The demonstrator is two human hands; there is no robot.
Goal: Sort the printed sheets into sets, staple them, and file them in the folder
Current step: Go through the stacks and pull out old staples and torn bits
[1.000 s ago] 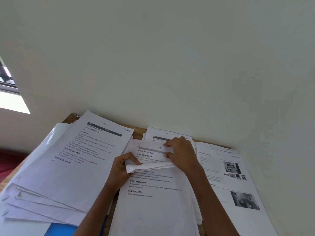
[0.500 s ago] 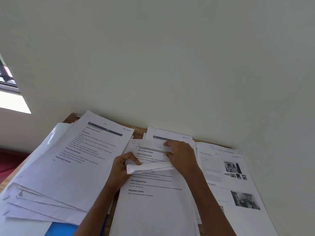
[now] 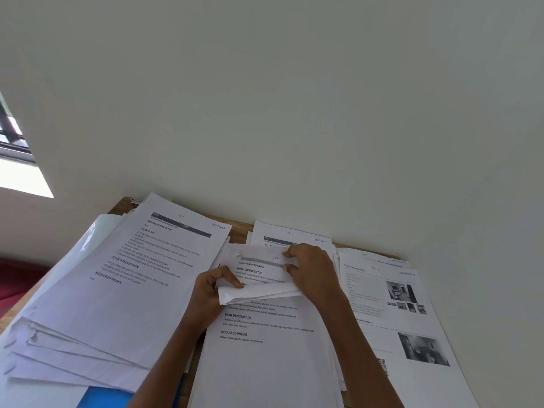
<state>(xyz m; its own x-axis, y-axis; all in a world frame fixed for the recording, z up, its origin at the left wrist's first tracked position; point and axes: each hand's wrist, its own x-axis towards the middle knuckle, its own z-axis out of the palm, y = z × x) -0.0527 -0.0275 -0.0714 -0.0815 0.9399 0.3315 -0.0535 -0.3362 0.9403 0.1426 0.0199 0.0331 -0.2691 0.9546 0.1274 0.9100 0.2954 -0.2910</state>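
Note:
Printed sheets cover a wooden table (image 3: 123, 205). In the middle lies a stack (image 3: 265, 348) whose top sheets (image 3: 256, 275) are bent upward, showing a page headed "Fold and Store Eye Mask". My left hand (image 3: 210, 293) pinches the folded-over edge of those lifted sheets at their left. My right hand (image 3: 316, 272) grips their upper right part, thumb and fingers on the page. A fanned pile (image 3: 117, 275) lies at the left, over a blue folder (image 3: 103, 397). No stapler is in view.
Sheets with photos (image 3: 406, 313) lie at the right, and another printed page (image 3: 291, 235) sits behind my hands. A clear plastic sleeve (image 3: 88, 231) shows under the left pile. A pale wall rises right behind the table; a window (image 3: 14, 151) is at the far left.
Nothing has visibly changed apart from a slight shift of the view; both hands hold the bent sheets in the same place.

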